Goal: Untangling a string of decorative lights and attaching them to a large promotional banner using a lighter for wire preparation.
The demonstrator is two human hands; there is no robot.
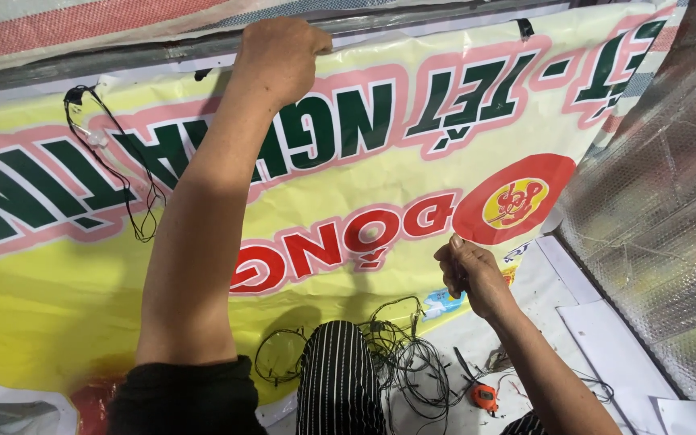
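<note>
Hung yellow vinyl banner: left hand fisted on its top edge, right hand pinched shut, contents unclear; loose black wire tied at one spot, more coiled wire unused below.

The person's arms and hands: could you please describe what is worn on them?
Both forearms are bare. The left hand and right hand wear no gloves, rings or watch. A rolled-up black fabric sleeve covers the left upper arm; no right sleeve shows.
</note>
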